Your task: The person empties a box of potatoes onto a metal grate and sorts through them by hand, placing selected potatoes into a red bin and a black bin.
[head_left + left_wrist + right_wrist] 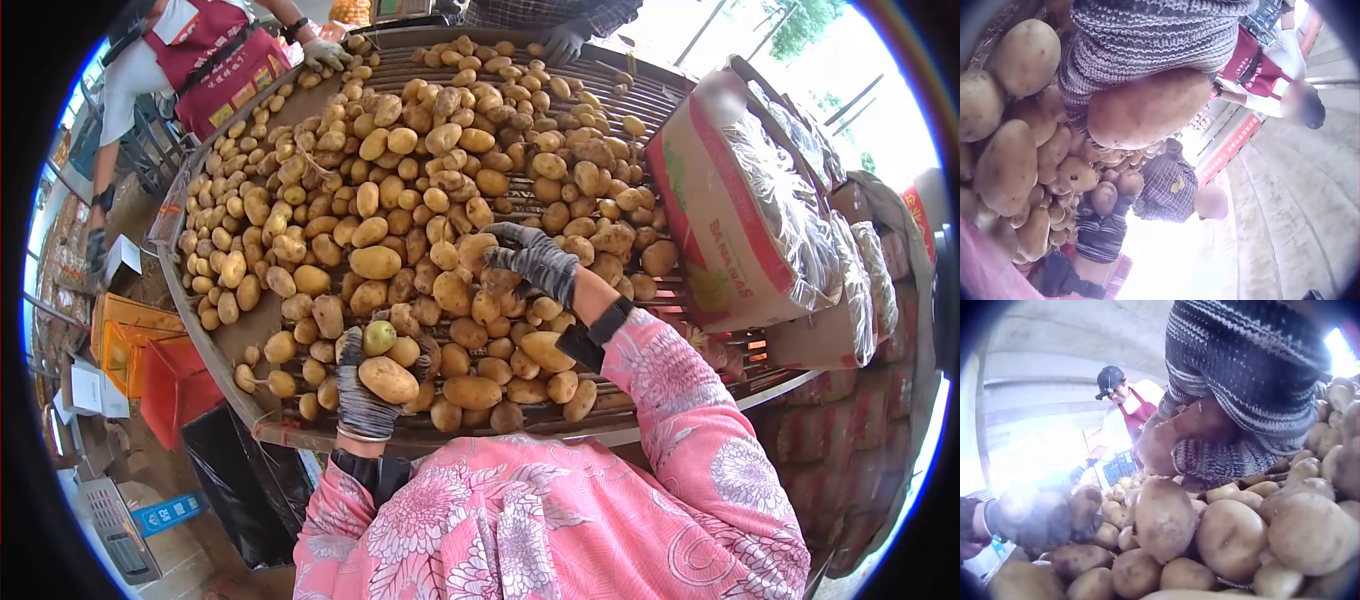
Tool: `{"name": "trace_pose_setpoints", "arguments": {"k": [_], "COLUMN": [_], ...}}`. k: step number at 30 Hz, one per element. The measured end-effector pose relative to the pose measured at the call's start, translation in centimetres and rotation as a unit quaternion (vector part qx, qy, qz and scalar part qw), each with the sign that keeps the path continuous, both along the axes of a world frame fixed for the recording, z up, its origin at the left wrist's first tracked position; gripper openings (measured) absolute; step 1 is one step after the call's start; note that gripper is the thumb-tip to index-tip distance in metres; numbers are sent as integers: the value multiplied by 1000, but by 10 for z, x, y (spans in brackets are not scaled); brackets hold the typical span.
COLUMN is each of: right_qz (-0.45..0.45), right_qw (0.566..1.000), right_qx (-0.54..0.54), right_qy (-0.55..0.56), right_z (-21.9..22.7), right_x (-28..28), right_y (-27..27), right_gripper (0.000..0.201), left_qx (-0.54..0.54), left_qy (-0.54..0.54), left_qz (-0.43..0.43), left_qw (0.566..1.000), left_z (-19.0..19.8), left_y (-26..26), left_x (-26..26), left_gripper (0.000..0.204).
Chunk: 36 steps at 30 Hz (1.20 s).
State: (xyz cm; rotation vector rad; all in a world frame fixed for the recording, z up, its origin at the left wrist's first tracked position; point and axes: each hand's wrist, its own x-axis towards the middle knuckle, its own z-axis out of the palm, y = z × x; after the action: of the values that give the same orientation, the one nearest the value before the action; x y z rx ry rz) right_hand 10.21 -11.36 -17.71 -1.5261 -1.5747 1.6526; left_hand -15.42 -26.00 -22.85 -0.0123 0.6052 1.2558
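Observation:
Potatoes (375, 262) lie heaped on a slatted table (650, 105). My left hand (362, 405), in a grey striped glove, is palm up at the near edge, curled round a large potato (388, 381); a greenish potato (379, 338) rests just above it. The left wrist view shows this large potato (1150, 107) against the glove (1147, 44). My right hand (535, 262) reaches over the middle of the heap with bent fingers. In the right wrist view the gloved right hand (1241, 381) grips a brownish potato (1169, 434) above other potatoes (1232, 537).
A banana carton (725, 220) with plastic bags stands at the right. Across the table are a person in a red apron (215, 60) and another gloved hand (566, 42). Orange (140, 345) and red (180, 385) crates sit at the left, beside a black bin (240, 480).

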Motion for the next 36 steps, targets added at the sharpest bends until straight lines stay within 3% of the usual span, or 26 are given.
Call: {"name": "trace_pose_setpoints", "arguments": {"k": [4, 5, 6, 8, 10, 12, 16, 20, 21, 25, 27, 29, 30, 32, 34, 36], "right_qz": [88, 81, 82, 29, 8, -14, 18, 52, 30, 17, -18, -72, -113, -183, -230, -323], "right_qw": [989, 995, 995, 988, 986, 983, 984, 995, 995, 998, 997, 993, 985, 969, 925, 885], "right_qx": [70, -5, -5, -100, -55, -108, 0, 54, 5, -1, 36, 16, 1, -23, -55, -80], "right_qy": [94, 57, 55, 112, 156, 151, 178, 70, 92, 57, 59, 91, 132, 164, 297, 327], "right_z": [-19, -1, 3, 7, 2, 10, -13, -9, -10, -4, -17, -17, -17, -15, -17, 4], "right_x": [13, 13, 13, 11, 6, -3, -18, -26, -26, -36, -36, -37, -37, -36, -33, -41], "right_y": [-14, -24, -29, -36, -45, -53, -63, -64, -64, -63, -67, -75, -79, -91, -106, -129], "right_gripper": [53, 55, 55, 53, 53, 52, 48, 53, 52, 50, 50, 50, 50, 51, 52, 54], "left_qx": [38, 6, 6, -39, -44, -45, -66, -48, -49, -55, -63, -4, -27, -45, -2, -7], "left_qy": [25, -30, -31, 22, 28, 36, 11, -54, -30, -26, -48, -185, -110, -133, -112, -136], "left_qz": [-20, -33, -31, -47, -53, -58, -109, -163, -159, -164, -181, -247, -217, -268, -247, -263], "left_qw": [999, 999, 999, 998, 997, 997, 992, 984, 986, 985, 980, 951, 970, 953, 962, 955], "left_z": [-7, 12, 13, 14, 21, 21, 12, 15, 14, 7, -5, -16, -15, 0, -13, -2], "left_y": [1, 3, 4, 4, 5, 8, 14, 22, 22, 28, 33, 38, 38, 42, 41, 39], "left_x": [0, 2, 1, 0, 5, 7, 11, 4, 3, -4, -9, -17, -14, -18, -20, -20], "left_gripper": [37, 33, 33, 28, 27, 26, 26, 25, 28, 29, 28, 28, 29, 32, 37, 41]}}
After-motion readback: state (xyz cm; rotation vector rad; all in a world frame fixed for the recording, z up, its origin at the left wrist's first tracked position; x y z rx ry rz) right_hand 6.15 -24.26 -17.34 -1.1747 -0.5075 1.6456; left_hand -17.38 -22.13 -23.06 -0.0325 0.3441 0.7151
